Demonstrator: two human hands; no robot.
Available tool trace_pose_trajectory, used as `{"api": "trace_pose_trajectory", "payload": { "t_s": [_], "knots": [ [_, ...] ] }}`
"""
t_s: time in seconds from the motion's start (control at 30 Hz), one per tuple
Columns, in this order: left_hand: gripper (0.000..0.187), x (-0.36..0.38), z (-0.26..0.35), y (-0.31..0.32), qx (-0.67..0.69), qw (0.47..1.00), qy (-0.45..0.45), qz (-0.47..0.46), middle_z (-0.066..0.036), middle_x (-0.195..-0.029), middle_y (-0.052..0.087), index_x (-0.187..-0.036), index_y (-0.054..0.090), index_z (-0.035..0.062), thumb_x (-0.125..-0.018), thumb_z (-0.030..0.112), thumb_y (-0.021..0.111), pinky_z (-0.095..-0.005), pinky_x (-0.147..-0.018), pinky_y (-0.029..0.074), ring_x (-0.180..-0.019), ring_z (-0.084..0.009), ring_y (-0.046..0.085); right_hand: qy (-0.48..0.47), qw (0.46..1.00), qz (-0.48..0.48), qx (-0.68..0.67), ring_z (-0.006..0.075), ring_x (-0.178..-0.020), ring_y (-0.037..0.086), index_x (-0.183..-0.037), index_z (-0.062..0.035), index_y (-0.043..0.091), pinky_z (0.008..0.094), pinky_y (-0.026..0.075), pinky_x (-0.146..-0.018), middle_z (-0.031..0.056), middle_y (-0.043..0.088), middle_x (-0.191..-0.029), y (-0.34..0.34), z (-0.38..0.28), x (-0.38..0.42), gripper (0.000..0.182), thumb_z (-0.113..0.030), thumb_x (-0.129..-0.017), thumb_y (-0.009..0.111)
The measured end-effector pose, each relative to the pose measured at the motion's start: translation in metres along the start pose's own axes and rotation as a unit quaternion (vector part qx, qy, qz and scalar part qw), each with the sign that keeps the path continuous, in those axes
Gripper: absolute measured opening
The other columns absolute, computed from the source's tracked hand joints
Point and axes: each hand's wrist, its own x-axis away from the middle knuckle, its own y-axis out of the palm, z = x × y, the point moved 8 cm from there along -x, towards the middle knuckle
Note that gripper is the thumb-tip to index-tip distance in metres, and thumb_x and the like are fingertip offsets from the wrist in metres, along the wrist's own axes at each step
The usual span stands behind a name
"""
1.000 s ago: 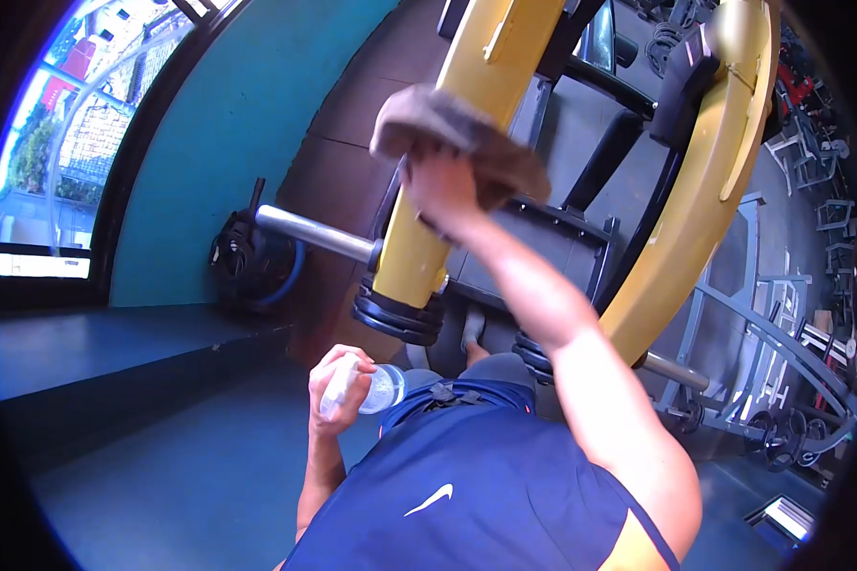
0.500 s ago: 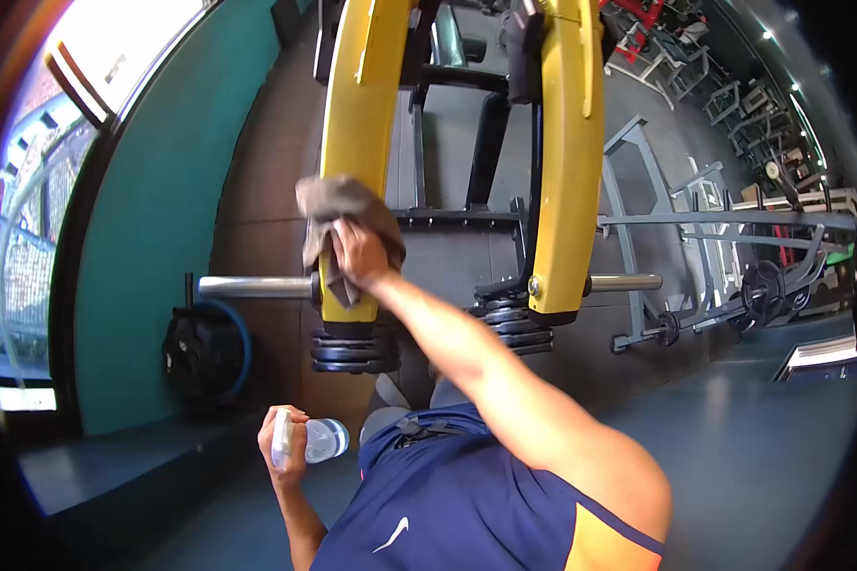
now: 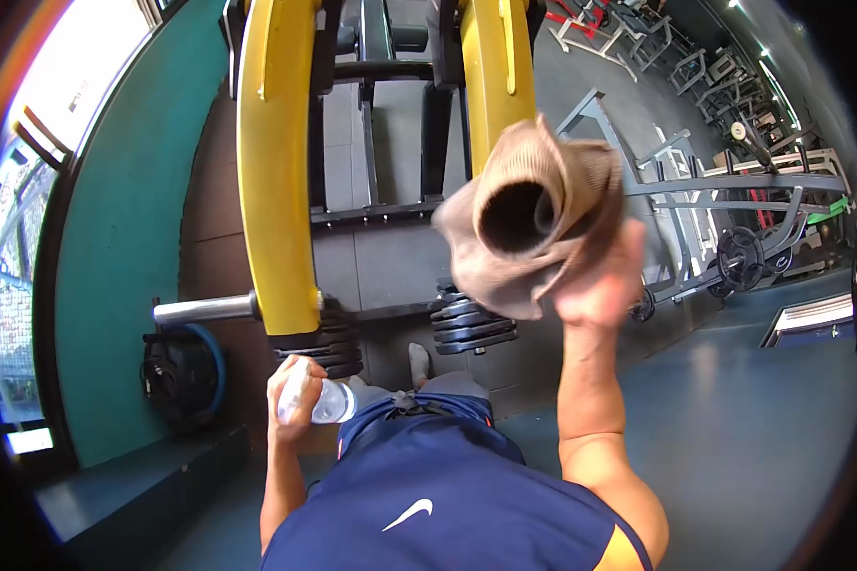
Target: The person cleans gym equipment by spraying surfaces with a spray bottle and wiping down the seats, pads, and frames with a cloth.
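My right hand (image 3: 604, 278), smeared by motion, grips a brown cloth (image 3: 581, 176) that is lifted towards me, bunched with a dark round hollow facing up. In this view the cloth covers the lower part of the machine's right yellow arm (image 3: 500, 71). Low on the left, my left hand (image 3: 293, 395) is wrapped around a clear spray bottle (image 3: 335, 403) with a white head, tilted on its side. Just beyond that hand stands the lower end of the left yellow arm (image 3: 278, 181), with a bare metal peg (image 3: 205, 310) sticking out to its left.
Stacked black weight plates (image 3: 471, 324) sit under the machine arms. A round black plate stack (image 3: 183, 376) stands by the teal wall (image 3: 119, 238). To the right is a grey rack (image 3: 733, 183) with a barbell plate (image 3: 739, 257).
My right hand has taken the cloth off the left yellow arm and swung it up and right, before the right arm. My view has shifted; the left hand still holds the bottle.
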Motion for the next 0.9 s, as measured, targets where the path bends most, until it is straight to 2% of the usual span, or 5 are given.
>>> {"api": "trace_pose_trajectory", "payload": {
  "t_s": [0.1,0.27,0.6,0.8,0.9],
  "knots": [
    [0.009,-0.030,0.000,0.035,0.014,1.000,-0.011,-0.022,-0.013,-0.083,0.062,-0.083,0.065,-0.0012,-0.078,0.006,0.063,-0.0344,-0.073,0.048,-0.080,-0.0246,0.061,-0.066,0.903,-0.044,0.422,0.0398,-0.136,0.040,-0.141,0.0041,0.041,0.0491,0.028,-0.116,0.0226,0.041,-0.149,-0.033,-0.028,-0.008,0.067,-0.045,-0.095,0.042],
    [0.008,-0.059,-0.002,0.075,0.002,1.000,-0.009,-0.021,-0.014,-0.085,0.063,-0.084,0.066,-0.0002,-0.078,0.005,0.063,-0.0344,-0.072,0.050,-0.079,-0.0255,0.063,-0.062,0.313,-0.070,0.945,0.0573,-0.137,0.028,-0.147,-0.0182,0.046,0.0723,0.024,-0.106,0.0245,0.021,-0.159,-0.214,0.067,-0.040,0.060,-0.036,-0.090,0.057],
    [0.012,-0.068,-0.035,0.111,0.020,0.998,-0.059,0.028,-0.013,-0.083,0.063,-0.084,0.066,-0.0007,-0.074,0.003,0.063,-0.0349,-0.070,0.051,-0.078,-0.0258,0.062,-0.100,-0.014,-0.338,0.936,0.0382,-0.129,0.049,-0.103,0.0013,0.074,0.0481,0.039,-0.104,0.0213,0.063,-0.125,-0.181,0.137,-0.265,0.040,-0.031,-0.086,0.058],
    [0.011,-0.045,-0.058,0.106,0.044,0.988,-0.085,0.117,-0.014,-0.084,0.064,-0.082,0.067,-0.0013,-0.072,0.002,0.064,-0.0348,-0.071,0.053,-0.078,-0.0266,0.064,0.392,-0.053,-0.461,0.794,0.0397,-0.128,0.052,-0.114,0.0035,0.068,0.0554,0.035,-0.108,0.0285,0.060,-0.127,-0.280,0.199,-0.062,0.051,-0.038,-0.095,0.045],
    [0.013,-0.023,-0.073,0.102,0.054,0.982,-0.111,0.144,-0.014,-0.085,0.064,-0.083,0.067,-0.0013,-0.070,0.001,0.064,-0.0347,-0.072,0.053,-0.078,-0.0263,0.064,0.286,0.332,-0.527,0.728,0.0433,-0.123,0.053,-0.126,0.0056,0.057,0.0498,0.038,-0.109,0.0303,0.056,-0.129,-0.281,0.201,-0.026,0.044,-0.024,-0.097,0.040]
  ]
}}
